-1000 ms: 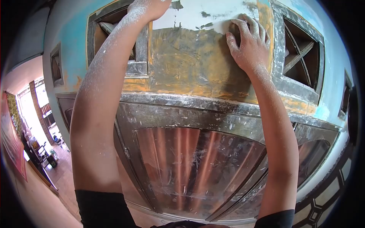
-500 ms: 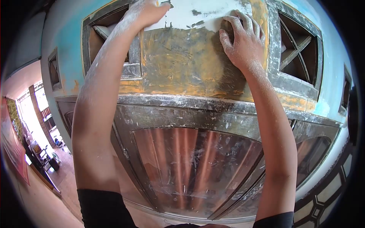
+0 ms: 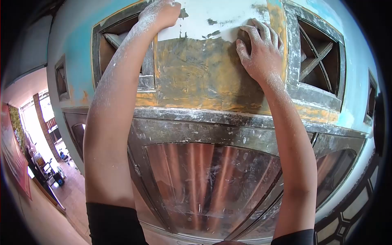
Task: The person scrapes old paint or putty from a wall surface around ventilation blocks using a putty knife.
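Observation:
My left hand [image 3: 166, 15], dusted with white powder, is at the upper left of a wall panel [image 3: 200, 75]. Its fingers are curled closed, and whatever they may hold is hidden. White coating covers the panel's top, while brown-yellow, smeared patches show below. My right hand [image 3: 263, 53] rests against the panel's right side, fingers spread and also powdery. Nothing shows in it.
Square wooden vents with crossed bars flank the panel, one on the right [image 3: 320, 55]. A paint-spotted ledge [image 3: 204, 116] runs below, above an arched glass pane [image 3: 204, 183] with reddish curtains. A bright doorway [image 3: 36, 122] opens at far left.
The view has tilted up slightly, so the wall sits lower in it. My left hand has shifted a little and its fingers look more tightly curled. The right hand keeps its place on the panel.

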